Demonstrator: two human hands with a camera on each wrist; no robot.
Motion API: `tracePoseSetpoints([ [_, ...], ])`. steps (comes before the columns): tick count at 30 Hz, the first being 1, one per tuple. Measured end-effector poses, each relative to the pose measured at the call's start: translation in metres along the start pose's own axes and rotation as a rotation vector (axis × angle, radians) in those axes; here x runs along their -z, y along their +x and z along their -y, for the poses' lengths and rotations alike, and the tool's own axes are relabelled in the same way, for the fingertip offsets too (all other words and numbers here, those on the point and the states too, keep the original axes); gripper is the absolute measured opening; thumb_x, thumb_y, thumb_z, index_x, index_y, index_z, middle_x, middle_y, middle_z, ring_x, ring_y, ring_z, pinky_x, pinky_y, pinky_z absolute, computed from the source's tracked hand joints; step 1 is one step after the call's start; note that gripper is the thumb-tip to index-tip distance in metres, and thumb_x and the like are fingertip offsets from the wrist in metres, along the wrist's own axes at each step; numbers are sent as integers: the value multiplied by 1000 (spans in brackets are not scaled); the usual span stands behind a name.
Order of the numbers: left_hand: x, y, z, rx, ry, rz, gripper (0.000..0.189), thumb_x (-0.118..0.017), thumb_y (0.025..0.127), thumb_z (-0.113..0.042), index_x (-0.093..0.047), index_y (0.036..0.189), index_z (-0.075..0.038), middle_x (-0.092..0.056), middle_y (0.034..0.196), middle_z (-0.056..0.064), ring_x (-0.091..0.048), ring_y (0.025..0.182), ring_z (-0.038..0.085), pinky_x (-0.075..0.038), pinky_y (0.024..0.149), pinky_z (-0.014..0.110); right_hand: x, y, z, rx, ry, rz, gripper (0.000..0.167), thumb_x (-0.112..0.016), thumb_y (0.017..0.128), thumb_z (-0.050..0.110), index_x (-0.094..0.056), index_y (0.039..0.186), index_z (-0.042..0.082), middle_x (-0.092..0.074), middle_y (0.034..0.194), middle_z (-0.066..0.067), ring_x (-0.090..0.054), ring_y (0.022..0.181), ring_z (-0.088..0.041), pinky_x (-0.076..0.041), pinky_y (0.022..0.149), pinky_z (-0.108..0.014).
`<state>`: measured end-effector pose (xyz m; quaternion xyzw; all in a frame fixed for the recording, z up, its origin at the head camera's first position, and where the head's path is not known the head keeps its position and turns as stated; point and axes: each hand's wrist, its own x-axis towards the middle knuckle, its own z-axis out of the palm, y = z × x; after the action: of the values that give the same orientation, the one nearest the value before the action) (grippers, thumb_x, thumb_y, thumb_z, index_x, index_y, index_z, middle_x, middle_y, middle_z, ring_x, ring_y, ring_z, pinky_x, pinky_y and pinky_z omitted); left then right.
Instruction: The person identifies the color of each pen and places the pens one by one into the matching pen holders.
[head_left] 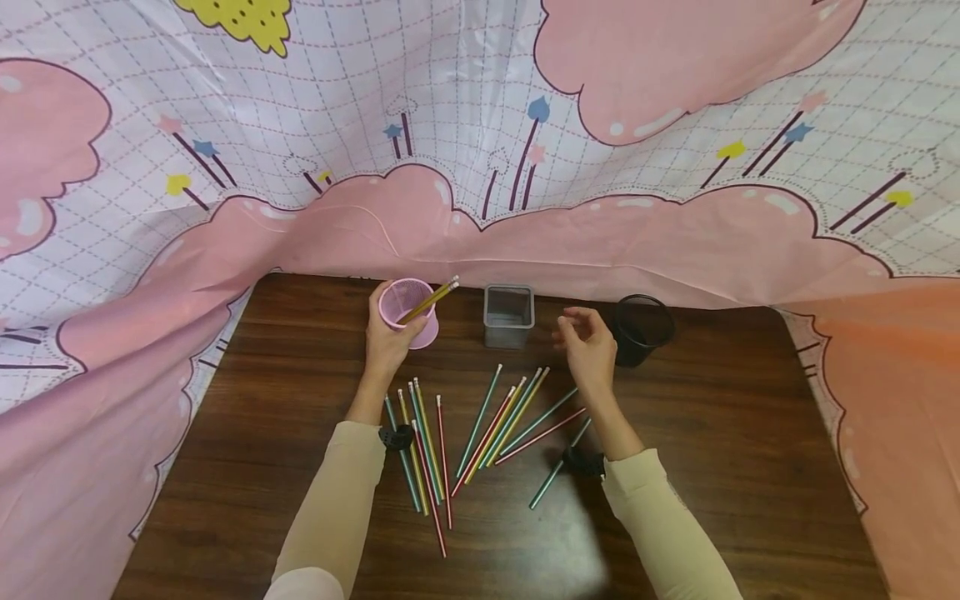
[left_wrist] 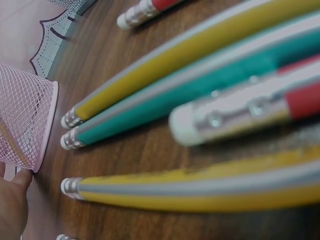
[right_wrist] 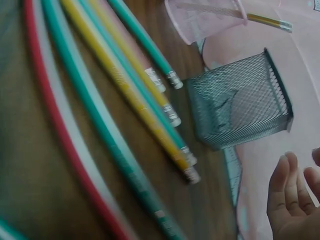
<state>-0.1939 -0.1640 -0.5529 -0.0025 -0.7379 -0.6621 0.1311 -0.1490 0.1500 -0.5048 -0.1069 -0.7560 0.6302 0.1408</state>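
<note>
My left hand (head_left: pixel 387 339) grips a pink mesh pencil cup (head_left: pixel 426 335) at the back left, tilted with its mouth toward me. Two yellow pencils (head_left: pixel 429 303) with white erasers lean out of it to the right. My right hand (head_left: pixel 588 346) hovers with loosely bent fingers, holding nothing, between a grey square mesh holder (head_left: pixel 508 337) and a black round mesh cup (head_left: pixel 630 353). In the right wrist view the same hand (right_wrist: pixel 290 200) shows near the square holder (right_wrist: pixel 240 100). In the left wrist view, thumb and part of the hand (left_wrist: pixel 12 202) touch the pink cup (left_wrist: pixel 25 115).
Several red, green and yellow pencils lie on the dark wooden table (head_left: pixel 750 433), one group (head_left: pixel 427 454) near my left forearm and another (head_left: pixel 502 425) in the middle. A green pencil (head_left: pixel 551 485) passes under my right wrist. A patterned pink cloth (head_left: pixel 525 250) hangs behind the table.
</note>
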Motion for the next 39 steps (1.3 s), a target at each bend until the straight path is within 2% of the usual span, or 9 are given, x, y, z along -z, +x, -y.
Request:
tracePoseSetpoints([
  [2, -1, 3, 10, 6, 17, -14, 86, -86, 75, -10, -41, 147, -23, -53, 141, 16, -49, 128, 37, -39, 107, 54, 2, -1, -10, -28, -7, 5, 23, -69, 94, 12, -65, 113, 0, -70, 98, -19, -72, 73, -25, -60, 63, -31],
  [5, -2, 3, 11, 14, 35, -23, 86, -86, 73, -10, -42, 145, -25, -55, 139, 12, -51, 126, 34, -40, 105, 51, 4, -5, -18, -41, -40, 30, 24, -68, 94, 11, -64, 115, -2, -70, 99, -19, -72, 77, -30, -60, 61, -27],
  [9, -2, 3, 11, 6, 29, -28, 85, -86, 73, -10, -43, 144, -26, -56, 138, 10, -52, 125, 31, -41, 105, 50, 6, -8, -23, -44, -94, 64, 25, -69, 94, 11, -64, 115, -1, -70, 98, -17, -72, 82, -35, -61, 63, -31],
  [15, -2, 4, 12, 1, 5, -28, 85, -87, 74, -9, -42, 145, -25, -55, 138, 10, -51, 126, 31, -41, 105, 48, 8, -10, -24, -70, -213, 109, 26, -69, 92, 10, -64, 116, 1, -72, 96, -15, -73, 78, -31, -61, 63, -39],
  [19, -1, 3, 10, 7, -4, -21, 86, -86, 74, -9, -41, 147, -23, -53, 140, 16, -49, 128, 37, -39, 107, 53, 10, -13, -24, -92, -325, 157, 28, -69, 91, 12, -64, 117, 2, -71, 96, -13, -73, 71, -28, -60, 58, -32],
  [23, -1, 1, -1, 3, -21, 2, 86, -84, 75, -6, -39, 148, -14, -50, 141, 25, -46, 128, 46, -37, 106, 60, 11, -18, -25, -130, -394, 225, 32, -71, 89, 13, -64, 118, 3, -71, 96, -13, -73, 68, -26, -58, 54, -26],
  [28, 0, -4, -20, -5, -21, 16, 83, -83, 75, -3, -38, 145, -4, -49, 139, 29, -45, 127, 49, -37, 106, 60, 7, -24, -27, -167, -463, 301, 29, -73, 87, 11, -66, 113, 0, -71, 92, -15, -72, 66, -24, -58, 53, -26],
  [34, -1, -5, -24, -8, -17, 11, 82, -81, 76, -2, -38, 145, -4, -49, 139, 29, -46, 127, 49, -37, 106, 61, -3, -28, -25, -112, -637, 298, 25, -75, 84, 15, -70, 105, 3, -73, 80, -6, -68, 53, -15, -58, 57, -31],
  [39, -1, -5, -26, -1, -19, 10, 82, -81, 76, -2, -38, 145, -4, -50, 139, 28, -46, 126, 48, -37, 105, 61, -7, -28, -20, -114, -692, 304, 25, -71, 83, 15, -71, 106, 4, -74, 79, -4, -64, 48, -8, -60, 64, -38],
])
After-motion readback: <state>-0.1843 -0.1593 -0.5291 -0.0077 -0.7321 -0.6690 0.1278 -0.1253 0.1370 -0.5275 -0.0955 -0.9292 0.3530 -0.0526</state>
